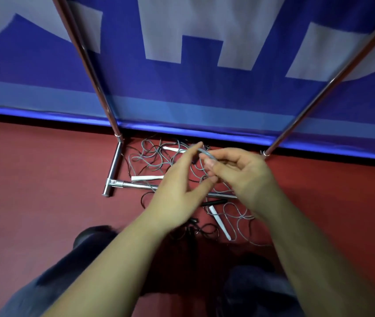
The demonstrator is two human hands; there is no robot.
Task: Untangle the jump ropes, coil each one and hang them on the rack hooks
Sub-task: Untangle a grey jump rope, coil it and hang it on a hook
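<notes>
A tangle of grey jump rope (150, 160) and thin black rope (146, 197) lies on the red floor around the rack's base. White handles (146, 178) lie among the loops, and another white handle (219, 223) lies nearer me beside a black handle (214, 202). My right hand (241, 177) pinches a raised strand of grey rope (204, 152) between thumb and fingers. My left hand (177, 179) is beside it, with its fingers extended up to the same strand and its thumb near the right hand. Both hands hide the middle of the tangle.
The chrome rack has a base bar (134, 185) across the floor, a left foot (114, 168), and two uprights (86, 58) (333, 83) rising out of view. A blue and white banner (204, 76) hangs behind it. My knees (90, 239) are at the bottom.
</notes>
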